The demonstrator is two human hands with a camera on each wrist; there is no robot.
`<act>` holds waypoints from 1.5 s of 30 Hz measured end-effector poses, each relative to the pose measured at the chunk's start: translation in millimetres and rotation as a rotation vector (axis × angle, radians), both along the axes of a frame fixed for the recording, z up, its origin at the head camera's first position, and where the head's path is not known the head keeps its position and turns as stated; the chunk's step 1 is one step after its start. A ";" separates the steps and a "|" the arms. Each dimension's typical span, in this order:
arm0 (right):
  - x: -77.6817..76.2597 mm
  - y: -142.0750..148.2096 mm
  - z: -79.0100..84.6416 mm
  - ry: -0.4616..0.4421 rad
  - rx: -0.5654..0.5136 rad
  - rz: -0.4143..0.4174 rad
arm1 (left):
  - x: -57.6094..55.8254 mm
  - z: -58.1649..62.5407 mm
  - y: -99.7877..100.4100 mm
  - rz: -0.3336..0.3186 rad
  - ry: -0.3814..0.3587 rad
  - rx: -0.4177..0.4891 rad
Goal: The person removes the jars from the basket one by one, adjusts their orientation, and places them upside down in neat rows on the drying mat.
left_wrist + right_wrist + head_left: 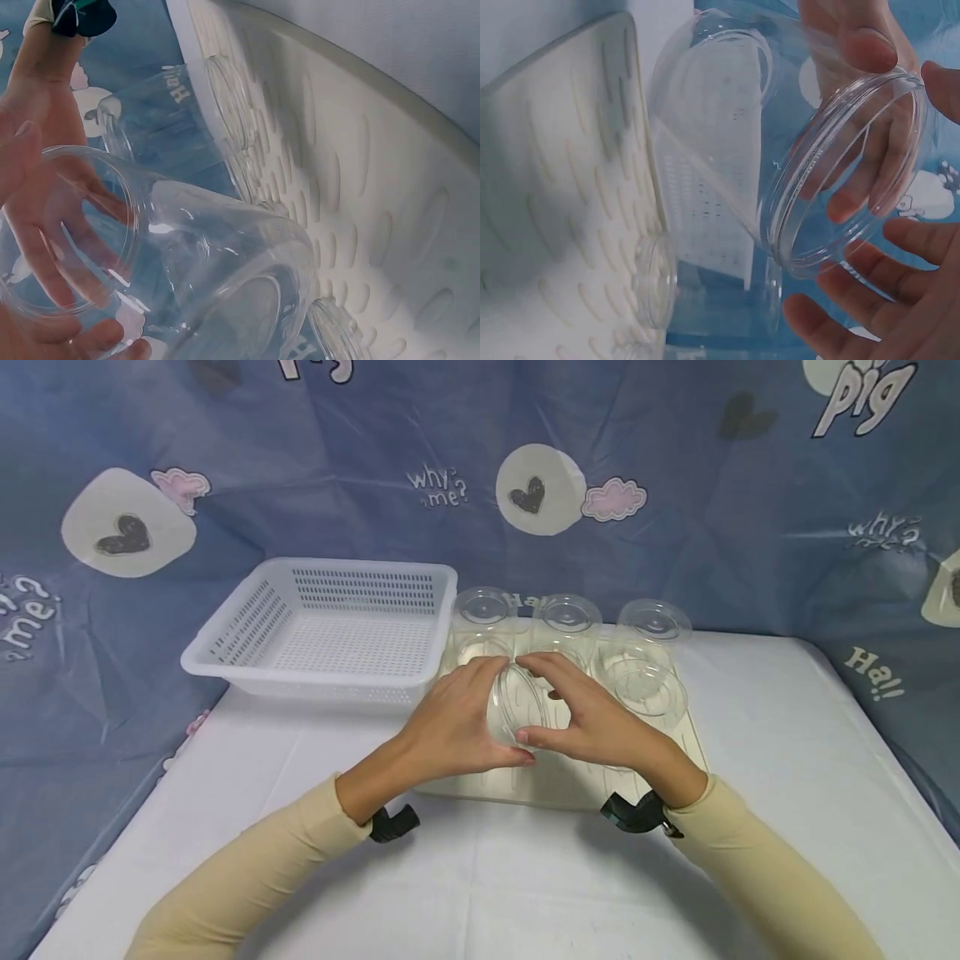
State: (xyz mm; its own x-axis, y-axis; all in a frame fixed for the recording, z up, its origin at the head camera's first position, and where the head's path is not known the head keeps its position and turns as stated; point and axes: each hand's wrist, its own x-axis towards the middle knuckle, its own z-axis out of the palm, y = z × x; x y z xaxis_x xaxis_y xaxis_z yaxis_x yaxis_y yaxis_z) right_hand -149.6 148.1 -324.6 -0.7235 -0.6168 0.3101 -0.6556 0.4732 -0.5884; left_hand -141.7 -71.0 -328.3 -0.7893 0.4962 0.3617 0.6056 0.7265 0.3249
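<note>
A clear plastic jar (pixel 517 702) is held tilted between both hands, its ridged round rim (pixel 810 180) turned toward the right hand. My left hand (pixel 457 718) grips it from the left, index finger above and thumb below. From the right, my right hand (pixel 592 718) spans the rim, with its thumb tip on the near side and index finger at the top. In the right wrist view, the right hand's other fingers (pixel 870 285) lie loosely around the rim. The held jar is above a cream slotted tray (pixel 510 785), where several similar jars (pixel 566 618) stand rim down.
At the back left stands a white perforated basket (pixel 330 643), close to the tray's left side. A front-right jar (pixel 648 693) stands near my right hand. White cloth (pixel 450 893) covers the table, and a blue printed sheet (pixel 337 485) hangs behind.
</note>
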 end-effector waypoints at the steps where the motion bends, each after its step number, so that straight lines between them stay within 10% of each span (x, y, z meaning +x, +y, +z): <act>1: 0.0 -1.1 -0.7 -0.012 -0.008 0.000 | 0.5 -0.1 0.1 0.002 0.001 0.000; 22: 6.3 -10.9 4.6 -0.032 -0.139 -0.046 | 14.8 -0.5 -24.2 0.012 0.055 -0.044; 45: 21.5 -2.3 1.1 -0.116 -0.330 0.061 | 21.2 -36.0 -73.7 -0.263 0.209 0.313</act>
